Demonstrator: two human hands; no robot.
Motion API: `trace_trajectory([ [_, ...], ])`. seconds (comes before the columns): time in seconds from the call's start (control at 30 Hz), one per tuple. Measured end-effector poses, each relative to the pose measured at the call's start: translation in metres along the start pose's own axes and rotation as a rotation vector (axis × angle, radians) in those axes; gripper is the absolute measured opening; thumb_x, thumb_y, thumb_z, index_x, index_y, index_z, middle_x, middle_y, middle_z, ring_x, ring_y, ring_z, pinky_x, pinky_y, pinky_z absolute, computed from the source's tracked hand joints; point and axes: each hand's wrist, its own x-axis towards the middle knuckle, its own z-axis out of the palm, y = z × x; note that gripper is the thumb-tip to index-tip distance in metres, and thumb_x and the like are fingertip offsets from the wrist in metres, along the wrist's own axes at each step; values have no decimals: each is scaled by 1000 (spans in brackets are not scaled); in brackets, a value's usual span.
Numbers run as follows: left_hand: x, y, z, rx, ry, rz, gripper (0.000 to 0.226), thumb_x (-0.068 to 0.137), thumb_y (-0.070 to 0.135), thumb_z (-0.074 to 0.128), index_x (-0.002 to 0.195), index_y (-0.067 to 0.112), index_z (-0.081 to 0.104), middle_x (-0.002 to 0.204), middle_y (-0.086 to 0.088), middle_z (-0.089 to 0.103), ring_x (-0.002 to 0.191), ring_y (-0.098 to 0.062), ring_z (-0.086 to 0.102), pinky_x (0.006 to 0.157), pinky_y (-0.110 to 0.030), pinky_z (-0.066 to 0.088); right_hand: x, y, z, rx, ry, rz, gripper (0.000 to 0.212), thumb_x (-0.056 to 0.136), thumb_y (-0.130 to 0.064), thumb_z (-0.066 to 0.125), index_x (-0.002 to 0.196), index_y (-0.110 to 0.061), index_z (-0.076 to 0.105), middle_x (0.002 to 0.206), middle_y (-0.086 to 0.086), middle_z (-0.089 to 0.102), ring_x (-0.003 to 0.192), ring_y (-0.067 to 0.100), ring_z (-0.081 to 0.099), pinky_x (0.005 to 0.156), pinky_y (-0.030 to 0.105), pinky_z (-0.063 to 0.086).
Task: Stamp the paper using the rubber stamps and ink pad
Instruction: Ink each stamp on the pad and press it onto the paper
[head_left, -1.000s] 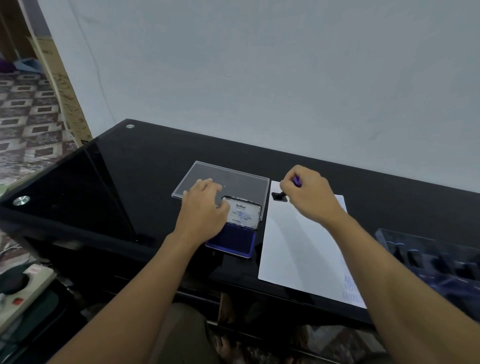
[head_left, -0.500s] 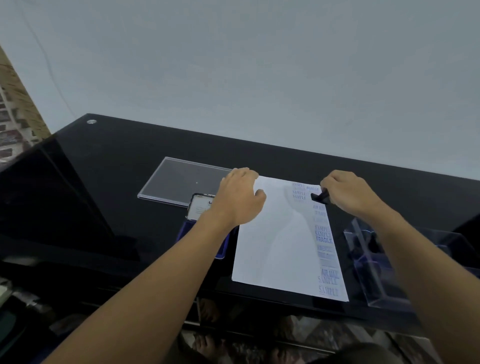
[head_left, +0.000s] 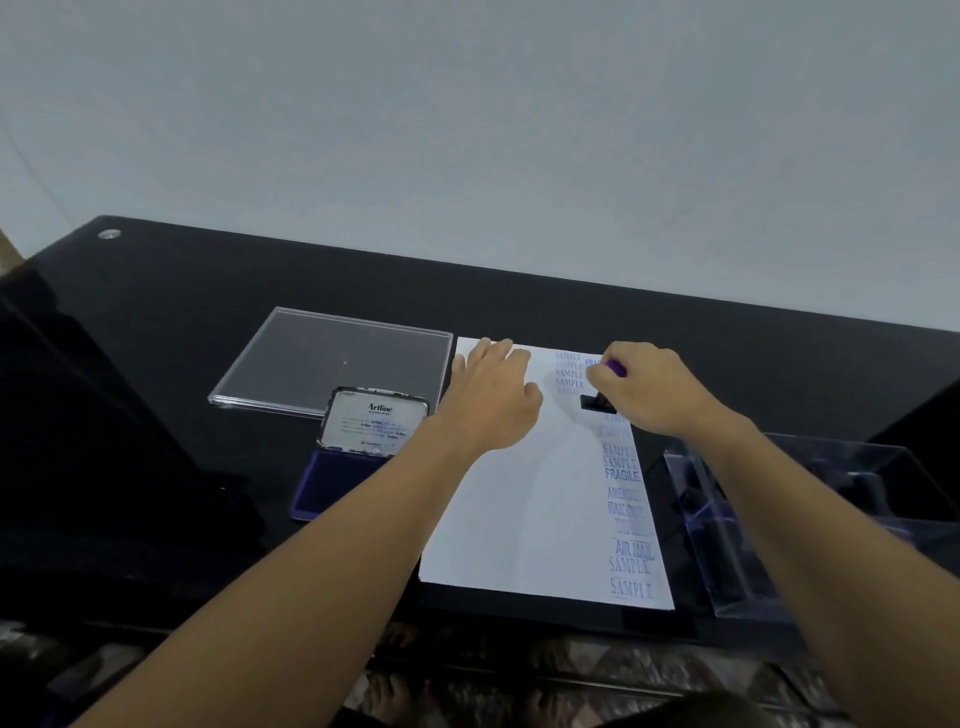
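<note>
A white sheet of paper (head_left: 524, 519) lies on the black glass table, with several blue stamp prints down its right side. My left hand (head_left: 493, 400) rests flat on the paper's upper left part, fingers straight. My right hand (head_left: 649, 387) grips a rubber stamp (head_left: 597, 401) with a purple handle and a black base; the base sits on the paper near the upper right prints. The ink pad (head_left: 337, 483) lies open left of the paper, its lid standing up and its blue pad bare.
A clear plastic lid (head_left: 332, 358) lies flat behind the ink pad. A clear plastic tray (head_left: 810, 525) with more stamps stands right of the paper, under my right forearm. The table's front edge (head_left: 519, 623) runs just below the paper.
My left hand left the ink pad and came to rest on the paper. My right hand carried the stamp from the paper's top left to its upper right and set it lower.
</note>
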Motion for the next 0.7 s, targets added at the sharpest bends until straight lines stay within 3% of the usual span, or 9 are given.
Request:
trace_trajectory([
  [0.2, 11, -7, 20, 22, -43, -31, 53, 101, 31, 36, 152, 17, 30, 164, -3, 14, 151, -26, 2, 121, -53, 2, 11, -3, 10, -14, -19, -37, 22, 101, -32, 48, 87, -16, 54, 79, 1, 60, 65, 16, 54, 57, 25, 41],
  [0.7, 14, -9, 35, 23, 9, -11, 44, 99, 27, 37, 139, 13, 44, 156, -4, 30, 147, -25, 13, 118, -56, 1, 27, -5, 21, -72, -25, -75, 24, 102, -36, 48, 92, -14, 54, 78, 1, 56, 64, 14, 51, 55, 23, 34],
])
